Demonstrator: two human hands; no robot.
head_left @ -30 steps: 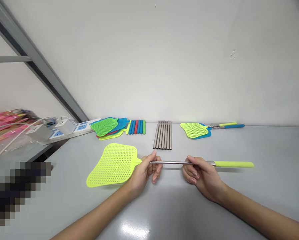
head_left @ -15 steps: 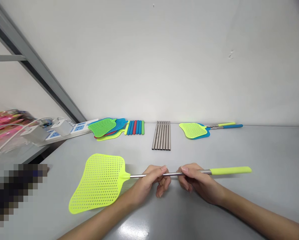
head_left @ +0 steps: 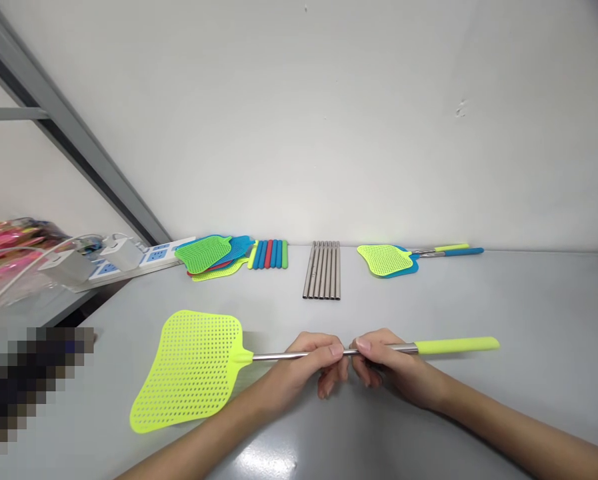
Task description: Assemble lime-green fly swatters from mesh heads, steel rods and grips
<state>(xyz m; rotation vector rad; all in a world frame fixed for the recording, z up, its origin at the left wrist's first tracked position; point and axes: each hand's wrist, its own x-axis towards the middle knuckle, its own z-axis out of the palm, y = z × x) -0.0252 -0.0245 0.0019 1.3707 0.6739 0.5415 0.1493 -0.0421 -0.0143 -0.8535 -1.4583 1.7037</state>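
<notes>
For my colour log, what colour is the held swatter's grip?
Yellow-green; the grip shows best in the head view.

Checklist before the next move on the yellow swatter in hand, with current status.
1. Left hand holding metal rod: ok, thumb pressed on it.
2. Right hand on same rod: ok, between left hand and yellow grip.
3. Swatter head joined to rod: ok by eye; tightness cannot tell.
4. Rod fully extended: cannot tell, hands cover part.
5. Loose metal tubes apart from both hands: ok, lying beyond them.
</notes>
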